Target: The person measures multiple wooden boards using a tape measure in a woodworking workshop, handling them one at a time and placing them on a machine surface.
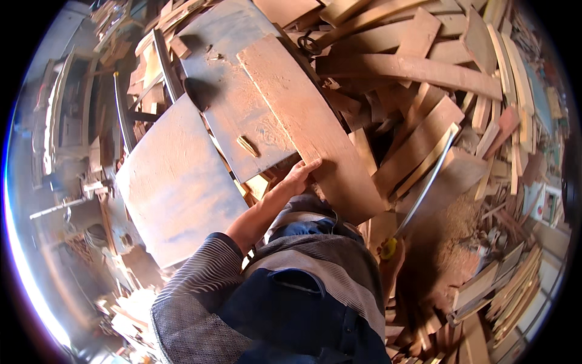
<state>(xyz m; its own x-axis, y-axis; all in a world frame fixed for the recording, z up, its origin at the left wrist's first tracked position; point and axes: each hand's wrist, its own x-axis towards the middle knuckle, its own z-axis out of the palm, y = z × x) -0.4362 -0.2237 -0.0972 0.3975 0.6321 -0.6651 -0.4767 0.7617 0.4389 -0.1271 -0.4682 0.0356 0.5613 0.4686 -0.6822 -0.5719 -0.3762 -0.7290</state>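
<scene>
The pile of wood offcuts (pixel 418 70) fills the upper right of the frame. The metal table (pixel 242 118) occupies the upper left to centre, in two pale grey panels separated by a gap.

The board (pixel 315 118) lies over the right-hand panel, its long axis running from the top centre of the frame down to just right of centre. Its lower end projects past the table edge, toward the wearer. The board is flat, long and light brown, with straight sides and pale specks near its upper left edge (probably sawdust).

The tape measure (pixel 388 247), yellow-cased, is at the lower right, below the board's lower end. Its metal strip (pixel 427 182) extends toward the upper right, beside the board and apart from it.

The hands are apart. The left hand (pixel 299 175) is the nearer to the board: it grips the left edge at centre frame, thumb on top. The right hand (pixel 393 264) is closed around the tape measure; its finger placement is partly hidden.

A small wood scrap (pixel 247 146) rests on the table, left of the board.
</scene>
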